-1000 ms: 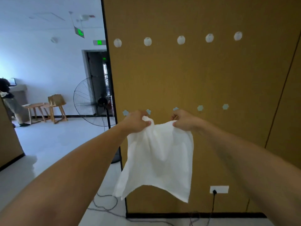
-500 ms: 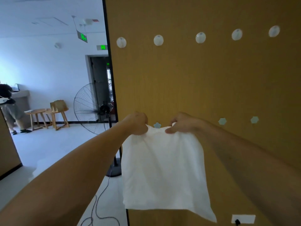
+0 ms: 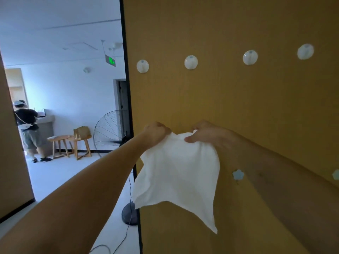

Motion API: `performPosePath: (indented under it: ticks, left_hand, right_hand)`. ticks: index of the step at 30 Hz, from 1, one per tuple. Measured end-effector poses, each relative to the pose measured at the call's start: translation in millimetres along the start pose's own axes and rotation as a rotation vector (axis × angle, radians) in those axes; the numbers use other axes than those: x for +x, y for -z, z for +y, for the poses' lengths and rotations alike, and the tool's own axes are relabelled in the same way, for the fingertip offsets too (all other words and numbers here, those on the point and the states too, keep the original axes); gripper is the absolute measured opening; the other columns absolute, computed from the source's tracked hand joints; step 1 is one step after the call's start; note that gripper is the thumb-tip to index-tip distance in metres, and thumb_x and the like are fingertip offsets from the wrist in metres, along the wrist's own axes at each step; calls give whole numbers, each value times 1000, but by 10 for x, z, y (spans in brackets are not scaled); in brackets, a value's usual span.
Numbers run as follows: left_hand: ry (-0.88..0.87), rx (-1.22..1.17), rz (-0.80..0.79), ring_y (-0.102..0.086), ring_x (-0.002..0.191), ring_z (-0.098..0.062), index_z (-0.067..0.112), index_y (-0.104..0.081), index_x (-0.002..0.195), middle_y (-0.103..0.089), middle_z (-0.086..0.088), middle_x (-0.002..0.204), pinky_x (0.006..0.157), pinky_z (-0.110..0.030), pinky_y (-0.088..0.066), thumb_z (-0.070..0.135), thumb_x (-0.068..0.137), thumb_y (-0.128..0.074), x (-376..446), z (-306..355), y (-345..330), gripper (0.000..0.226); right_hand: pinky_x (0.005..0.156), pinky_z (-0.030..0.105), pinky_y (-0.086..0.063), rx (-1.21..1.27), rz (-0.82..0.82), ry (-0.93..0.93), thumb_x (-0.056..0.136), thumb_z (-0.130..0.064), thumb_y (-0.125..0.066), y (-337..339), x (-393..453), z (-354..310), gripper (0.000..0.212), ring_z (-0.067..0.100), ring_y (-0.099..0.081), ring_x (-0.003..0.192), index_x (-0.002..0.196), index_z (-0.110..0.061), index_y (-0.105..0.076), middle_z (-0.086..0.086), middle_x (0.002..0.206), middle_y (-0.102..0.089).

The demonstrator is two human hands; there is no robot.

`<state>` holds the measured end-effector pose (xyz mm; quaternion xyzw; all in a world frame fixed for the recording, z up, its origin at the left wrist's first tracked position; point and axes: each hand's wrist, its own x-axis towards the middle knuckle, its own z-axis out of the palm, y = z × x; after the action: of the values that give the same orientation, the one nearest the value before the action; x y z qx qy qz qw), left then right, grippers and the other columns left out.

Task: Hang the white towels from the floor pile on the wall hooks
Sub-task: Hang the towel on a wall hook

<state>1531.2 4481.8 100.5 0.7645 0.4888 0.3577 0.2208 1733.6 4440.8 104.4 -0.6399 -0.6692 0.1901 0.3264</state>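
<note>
A white towel [image 3: 178, 173] hangs in front of the tan wall panel [image 3: 229, 107], held by its top edge. My left hand [image 3: 155, 132] grips the top left corner and my right hand [image 3: 207, 133] pinches the top edge a little to the right. Above them runs a row of round white hooks; the nearest ones are a white hook [image 3: 142, 66] and a second white hook [image 3: 191, 62]. A lower row of small blue flower-shaped hooks shows at the right, the closest being a blue hook [image 3: 238, 174]. The floor pile is out of view.
The panel's dark left edge [image 3: 128, 107] opens onto a room with a standing fan [image 3: 110, 133], its base [image 3: 129, 213] and cable on the floor, wooden stools [image 3: 73, 143] and a person [image 3: 27, 129] at a counter far left.
I have come closer to the panel and the view has tilted up. Both hands have lifted the towel higher, above the lower blue hooks. The floor socket has dropped out of view.
</note>
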Motion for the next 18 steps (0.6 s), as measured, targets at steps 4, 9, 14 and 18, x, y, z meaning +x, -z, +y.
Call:
performPosePath:
  ticks: [4, 9, 14, 18]
  left_hand:
    - [-48, 74, 65, -61, 98, -22, 12, -68, 112, -65, -2, 108, 84, -35, -50, 49, 85, -69, 312, -40, 191, 46]
    - [-203, 58, 188, -62, 95, -24, 21, -66, 89, -64, 0, 93, 78, -33, -48, 44, 90, -63, 664, 29, 473, 23]
    - [-268, -34, 231, -63, 90, -23, 19, -67, 91, -64, 0, 88, 77, -33, -50, 41, 90, -64, 1002, 32, 825, 23]
    - [-308, -56, 254, -64, 86, -21, 21, -64, 78, -65, -1, 84, 72, -30, -48, 36, 89, -66, 1266, 10, 1017, 18]
  right_hand:
    - [66, 28, -47, -27, 43, 64, 85, -31, -74, 159, 260, -220, 23, 16, -59, 76, 81, -14, -59, 1, 84, -62]
    - [64, 28, -45, -107, 99, 112, 85, -30, -72, 304, 547, -595, 22, 17, -60, 79, 79, -16, -56, 1, 86, -62]
    - [68, 32, -54, -48, 200, 118, 80, -28, -77, 340, 837, -928, 25, 21, -66, 85, 93, -10, -66, 4, 93, -68]
    - [70, 35, -52, 82, 218, 172, 73, -27, -78, 346, 1099, -1109, 26, 24, -68, 81, 86, -7, -68, 7, 84, -69]
